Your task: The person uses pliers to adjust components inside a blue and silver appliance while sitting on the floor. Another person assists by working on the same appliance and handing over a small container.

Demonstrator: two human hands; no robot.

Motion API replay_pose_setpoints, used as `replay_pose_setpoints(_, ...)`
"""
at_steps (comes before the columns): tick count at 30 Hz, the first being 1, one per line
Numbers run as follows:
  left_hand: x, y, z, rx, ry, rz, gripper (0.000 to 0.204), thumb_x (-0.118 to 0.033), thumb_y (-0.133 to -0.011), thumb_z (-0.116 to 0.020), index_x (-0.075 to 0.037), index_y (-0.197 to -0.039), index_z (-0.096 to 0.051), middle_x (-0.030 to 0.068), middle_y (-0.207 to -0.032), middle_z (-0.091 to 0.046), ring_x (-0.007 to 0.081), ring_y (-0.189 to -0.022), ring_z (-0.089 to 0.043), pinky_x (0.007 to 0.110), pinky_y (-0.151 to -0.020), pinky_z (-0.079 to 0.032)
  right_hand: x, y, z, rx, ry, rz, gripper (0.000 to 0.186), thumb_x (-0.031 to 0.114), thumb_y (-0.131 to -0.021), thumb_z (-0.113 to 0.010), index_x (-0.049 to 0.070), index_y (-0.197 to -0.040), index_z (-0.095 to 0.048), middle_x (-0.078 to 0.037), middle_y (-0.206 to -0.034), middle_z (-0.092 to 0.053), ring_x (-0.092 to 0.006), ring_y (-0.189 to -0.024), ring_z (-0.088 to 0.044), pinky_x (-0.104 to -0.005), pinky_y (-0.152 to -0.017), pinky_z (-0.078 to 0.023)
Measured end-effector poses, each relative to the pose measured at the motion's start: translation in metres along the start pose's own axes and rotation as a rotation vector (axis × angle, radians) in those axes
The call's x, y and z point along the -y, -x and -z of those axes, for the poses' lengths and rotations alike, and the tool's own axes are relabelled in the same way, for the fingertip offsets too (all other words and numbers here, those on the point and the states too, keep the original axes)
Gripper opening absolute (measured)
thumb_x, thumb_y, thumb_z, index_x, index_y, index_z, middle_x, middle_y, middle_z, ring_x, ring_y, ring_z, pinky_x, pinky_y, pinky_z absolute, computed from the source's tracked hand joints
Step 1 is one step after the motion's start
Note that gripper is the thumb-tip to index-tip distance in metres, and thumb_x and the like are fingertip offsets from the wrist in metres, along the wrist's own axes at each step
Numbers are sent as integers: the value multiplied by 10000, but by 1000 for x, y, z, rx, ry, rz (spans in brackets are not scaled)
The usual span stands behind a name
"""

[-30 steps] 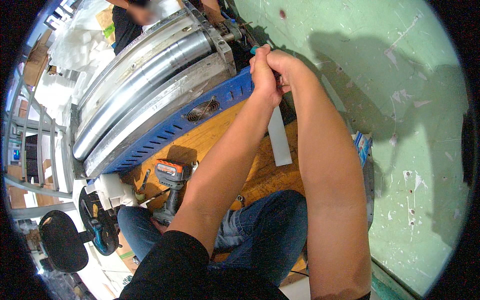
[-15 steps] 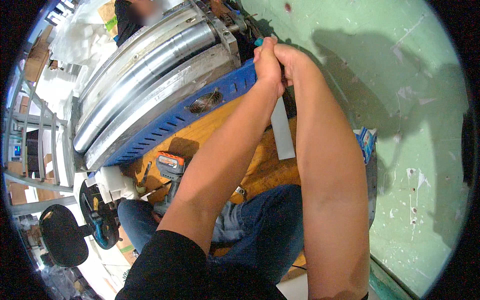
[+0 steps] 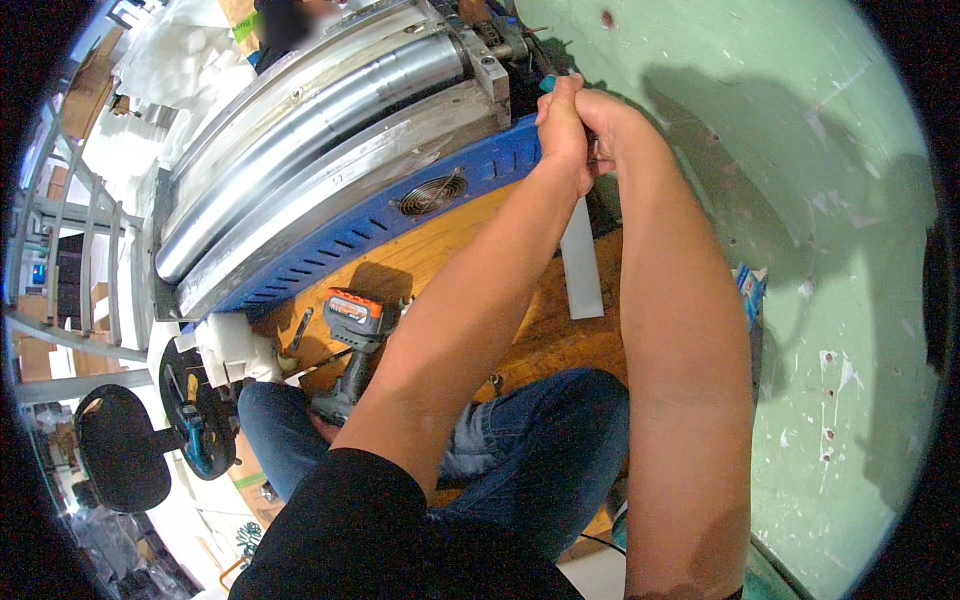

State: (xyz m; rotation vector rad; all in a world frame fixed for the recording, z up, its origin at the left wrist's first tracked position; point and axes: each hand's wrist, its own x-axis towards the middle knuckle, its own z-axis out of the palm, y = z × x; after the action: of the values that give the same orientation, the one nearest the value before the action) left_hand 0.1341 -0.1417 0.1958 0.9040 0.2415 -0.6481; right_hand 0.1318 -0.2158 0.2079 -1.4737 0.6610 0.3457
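Observation:
Both my arms stretch forward to the far right end of a machine with a shiny metal roller [image 3: 330, 140]. My left hand [image 3: 564, 135] is closed, with its thumb up. A small teal end [image 3: 548, 84] of something shows at its fingertips, too little to tell the kind. Pressed against it from the right is my right hand [image 3: 607, 120], its fingers curled and mostly hidden behind the left. What the two hands grip cannot be made out. A flat pale strip [image 3: 582, 265] lies just below them on the wooden surface.
A cordless drill [image 3: 355, 325] stands by my left leg. White foam [image 3: 232, 345] and a round black seat [image 3: 195, 410] are at the left. The green wall [image 3: 830, 250] rises close on the right, with a blue packet [image 3: 750, 290] beside it. Another person [image 3: 285, 25] is beyond the machine.
The whole view has shifted slightly, so the machine and hands sit further right in the picture. Both hands stay closed together at the same spot by the machine's end.

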Motion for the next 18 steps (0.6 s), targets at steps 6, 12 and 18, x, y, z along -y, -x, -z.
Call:
replay_pose_setpoints(6, -5, 8, 0, 2, 19, 7, 569, -502, -838, -671, -184, -1276, -497, 170, -1228, -578, 375, -1092, -598, 603, -881, -500, 16, 27, -17, -106, -6, -69, 273, 380, -960, -642, 157, -811, -695, -39, -770, -710, -232, -671, -641, -450, -662, -511)
replay_pose_setpoints(12, -4, 6, 0, -23, 0, -1, 561, -499, -845, -669, -182, -1276, -499, 169, -1233, -584, 372, -1089, -603, 598, -884, -503, 10, 10, -10, -65, -28, -31, 265, 380, -947, -660, 152, -818, -700, -52, -794, -718, -235, -680, -644, -443, -662, -506)
replay_pose_setpoints(18, 0, -2, 3, 5, 15, -30, 545, -512, -861, -666, -188, -1266, -499, 163, -1237, -586, 365, -1107, -601, 589, -899, -508, 6, 6, -1, 1, 83, -24, 261, 537, -833, -690, 276, -827, -681, 38, -914, -694, -189, -835, -628, -448, -703, -477)
